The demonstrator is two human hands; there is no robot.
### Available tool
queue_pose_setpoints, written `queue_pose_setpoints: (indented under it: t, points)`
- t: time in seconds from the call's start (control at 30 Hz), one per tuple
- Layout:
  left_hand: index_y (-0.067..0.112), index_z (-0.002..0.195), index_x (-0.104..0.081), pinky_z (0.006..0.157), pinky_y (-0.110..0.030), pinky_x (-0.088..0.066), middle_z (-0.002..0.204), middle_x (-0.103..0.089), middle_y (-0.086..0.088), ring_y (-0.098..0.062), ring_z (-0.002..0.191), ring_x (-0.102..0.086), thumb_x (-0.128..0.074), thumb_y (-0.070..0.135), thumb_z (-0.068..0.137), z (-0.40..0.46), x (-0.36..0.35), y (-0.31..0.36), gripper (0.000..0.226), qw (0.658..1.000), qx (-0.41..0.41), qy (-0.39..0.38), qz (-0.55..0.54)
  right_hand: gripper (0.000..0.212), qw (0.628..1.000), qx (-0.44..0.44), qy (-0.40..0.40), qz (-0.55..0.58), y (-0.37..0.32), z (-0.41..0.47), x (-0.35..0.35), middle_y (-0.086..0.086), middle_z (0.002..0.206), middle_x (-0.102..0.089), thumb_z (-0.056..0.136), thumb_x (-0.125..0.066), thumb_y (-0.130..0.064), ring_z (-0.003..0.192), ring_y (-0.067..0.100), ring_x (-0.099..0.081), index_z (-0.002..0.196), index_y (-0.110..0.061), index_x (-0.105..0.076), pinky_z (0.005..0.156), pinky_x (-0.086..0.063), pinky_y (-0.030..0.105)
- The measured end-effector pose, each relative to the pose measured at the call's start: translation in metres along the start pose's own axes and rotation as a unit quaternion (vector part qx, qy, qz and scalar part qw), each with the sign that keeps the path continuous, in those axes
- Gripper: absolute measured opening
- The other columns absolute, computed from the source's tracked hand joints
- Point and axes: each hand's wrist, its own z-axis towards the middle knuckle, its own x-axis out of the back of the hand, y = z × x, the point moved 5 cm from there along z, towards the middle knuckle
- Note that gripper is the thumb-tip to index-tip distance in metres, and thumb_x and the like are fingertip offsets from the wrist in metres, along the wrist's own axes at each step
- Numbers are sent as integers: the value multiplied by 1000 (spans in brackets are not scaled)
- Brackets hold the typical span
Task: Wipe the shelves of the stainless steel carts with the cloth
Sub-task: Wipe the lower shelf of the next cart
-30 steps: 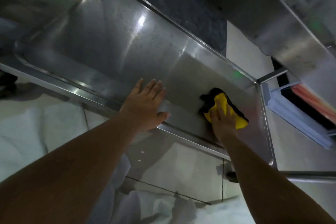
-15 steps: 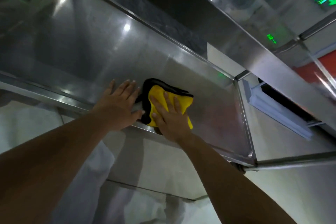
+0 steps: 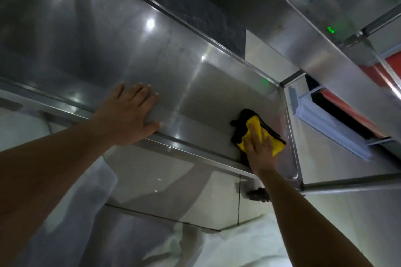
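A stainless steel cart shelf [image 3: 121, 50] with a raised rim fills the upper left and middle of the head view. A yellow and black cloth [image 3: 256, 128] lies on the shelf near its right end. My right hand [image 3: 259, 150] presses flat on the cloth, fingers spread over it. My left hand [image 3: 130, 115] rests palm down on the shelf's near rim, fingers together, holding nothing. A higher shelf [image 3: 314, 34] of the cart runs diagonally across the upper right.
A cart upright [image 3: 290, 80] meets the shelf's far right corner. A caster wheel [image 3: 258, 194] shows below the near right corner. Pale floor tiles [image 3: 169, 184] lie underneath. A light blue frame [image 3: 325, 123] with red behind it sits to the right.
My right hand slid the cloth from beside my left hand back to the shelf's right end. My left hand stayed on the near rim.
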Motion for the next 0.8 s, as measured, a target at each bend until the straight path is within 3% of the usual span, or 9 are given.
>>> queue_pose_setpoints:
  t: [0.07, 0.17, 0.27, 0.37, 0.47, 0.63, 0.7, 0.8]
  points:
    - [17, 153, -19, 117, -47, -10, 160, -18, -8, -24, 147, -12, 10, 68, 72, -2, 2, 3, 99, 1000, -11, -6, -3, 54, 998, -62, 23, 0, 43, -8, 6, 12, 160, -19, 103, -38, -31, 145, 39, -20, 151, -38, -15, 113, -19, 64]
    - [17, 153, -19, 117, -47, -9, 160, -18, -8, -25, 147, -12, 10, 67, 72, 0, 3, 10, 100, 1000, -11, -4, -3, 55, 970, -241, -24, 28, 97, -16, 3, 5, 163, -6, 100, -26, -52, 148, 31, -4, 150, -46, -4, 116, -7, 60]
    - [17, 153, -15, 118, -48, -7, 160, -15, -9, -25, 147, -9, 11, 66, 73, 1, -3, 16, 98, 1000, -11, -9, 10, 55, 950, -308, -27, 47, 94, -14, 4, 6, 163, -3, 101, -22, -51, 147, 35, -2, 152, -43, -4, 115, -7, 62]
    - [15, 153, -19, 117, -51, -9, 159, -19, -11, -27, 147, -13, -2, 65, 85, 3, -5, 18, 86, 1000, 2, 0, 8, 54, 939, -338, -26, 54, 57, -14, 1, -2, 163, 1, 100, -19, -51, 148, 34, 3, 152, -43, -5, 112, -5, 65]
    - [17, 154, -12, 117, -50, -8, 160, -15, -9, -26, 147, -10, -6, 58, 93, 5, -11, 21, 74, 999, 7, 8, 45, 52, 960, -277, -11, 36, -8, -19, -10, -4, 163, -2, 100, -24, -48, 148, 32, 0, 150, -45, -11, 111, -8, 65]
    - [17, 153, -13, 117, -48, -11, 161, -14, -9, -25, 147, -11, -19, 55, 95, 6, -10, 19, 70, 999, 2, -6, 47, 56, 1000, -17, 21, -14, -157, -41, -42, -7, 163, -1, 99, -30, -51, 149, 31, 0, 148, -52, -4, 110, -12, 63]
    - [16, 152, -22, 114, -44, -20, 158, -23, -10, -26, 144, -22, -26, 51, 96, 10, -2, 13, 65, 999, -35, -6, 37, 54, 998, 50, 18, -19, -192, -47, -47, -6, 163, -3, 99, -29, -51, 149, 31, 0, 148, -51, -8, 109, -12, 63]
    - [15, 144, -40, 104, -42, -37, 149, -40, -12, -31, 132, -42, -23, 50, 95, 8, 11, -29, 63, 998, -56, -11, 33, 51, 992, 118, 4, -49, -189, -50, -39, -8, 162, -4, 100, -29, -51, 149, 27, -2, 148, -51, -10, 113, -19, 52]
